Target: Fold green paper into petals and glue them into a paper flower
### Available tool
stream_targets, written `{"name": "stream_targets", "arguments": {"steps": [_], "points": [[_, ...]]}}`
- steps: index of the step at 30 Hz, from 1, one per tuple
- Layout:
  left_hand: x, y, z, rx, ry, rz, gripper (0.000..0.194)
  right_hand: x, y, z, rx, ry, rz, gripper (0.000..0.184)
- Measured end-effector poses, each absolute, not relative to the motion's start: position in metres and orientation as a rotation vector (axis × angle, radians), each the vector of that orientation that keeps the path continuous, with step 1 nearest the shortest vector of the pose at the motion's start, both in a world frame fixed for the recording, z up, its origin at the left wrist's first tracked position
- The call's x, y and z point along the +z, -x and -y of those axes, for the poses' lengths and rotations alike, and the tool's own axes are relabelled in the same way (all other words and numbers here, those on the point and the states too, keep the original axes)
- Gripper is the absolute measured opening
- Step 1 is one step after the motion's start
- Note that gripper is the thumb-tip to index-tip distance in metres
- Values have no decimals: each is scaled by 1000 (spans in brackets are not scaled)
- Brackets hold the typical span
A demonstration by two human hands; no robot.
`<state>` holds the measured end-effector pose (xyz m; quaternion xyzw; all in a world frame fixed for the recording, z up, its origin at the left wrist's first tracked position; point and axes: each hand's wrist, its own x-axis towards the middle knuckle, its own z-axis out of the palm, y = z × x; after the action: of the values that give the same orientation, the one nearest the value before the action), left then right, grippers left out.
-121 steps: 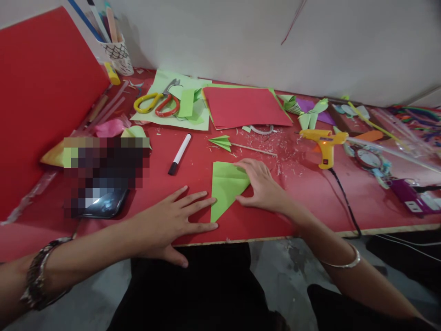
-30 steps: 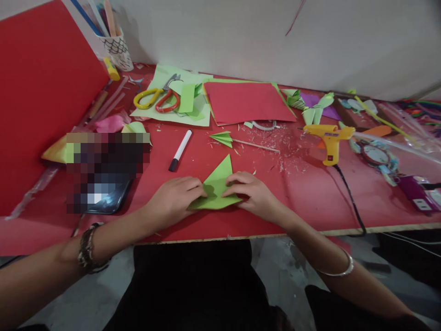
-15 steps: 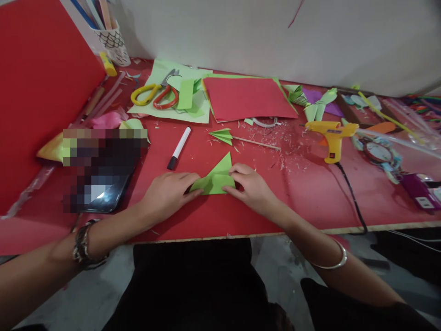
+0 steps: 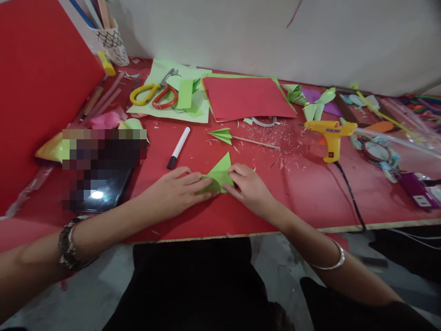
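A folded piece of green paper [image 4: 220,172] lies on the red tabletop in front of me, one pointed corner facing away. My right hand [image 4: 250,186] pinches its right edge between thumb and fingers. My left hand [image 4: 181,188] reaches over the left part of the paper, fingers together and pressing on it, so that side is partly hidden. Just beyond lies a folded green paper piece [image 4: 222,134] fixed on a thin stick [image 4: 257,142]. A white marker with a black cap [image 4: 178,148] rests beyond my left hand.
A yellow glue gun [image 4: 329,138] with a black cord stands to the right. Scissors [image 4: 153,94] and a red paper sheet [image 4: 250,97] lie at the back. A dark phone [image 4: 110,188] is at the left, and a patterned cup [image 4: 112,43] stands at the back left.
My left hand has slid right across the green paper, its fingers now flatter over the left part. My right hand stays at the right edge.
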<state>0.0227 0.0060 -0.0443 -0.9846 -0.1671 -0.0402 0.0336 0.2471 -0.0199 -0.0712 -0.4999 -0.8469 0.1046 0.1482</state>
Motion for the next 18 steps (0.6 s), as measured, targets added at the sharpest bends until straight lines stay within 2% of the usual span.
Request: {"name": "stream_targets", "arguments": {"steps": [9, 15, 16, 18], "points": [[-44, 9, -10, 24, 3114, 543, 60, -69, -247, 20, 292, 1454, 2471, 20], [-46, 30, -13, -15, 3105, 523, 54, -61, -244, 23, 299, 1491, 2464, 14], [-46, 32, -13, -12, 3101, 513, 53, -59, -243, 23, 297, 1494, 2450, 17], [-48, 34, -13, 10, 3097, 502, 53, -53, -238, 24, 287, 1509, 2436, 33]]}}
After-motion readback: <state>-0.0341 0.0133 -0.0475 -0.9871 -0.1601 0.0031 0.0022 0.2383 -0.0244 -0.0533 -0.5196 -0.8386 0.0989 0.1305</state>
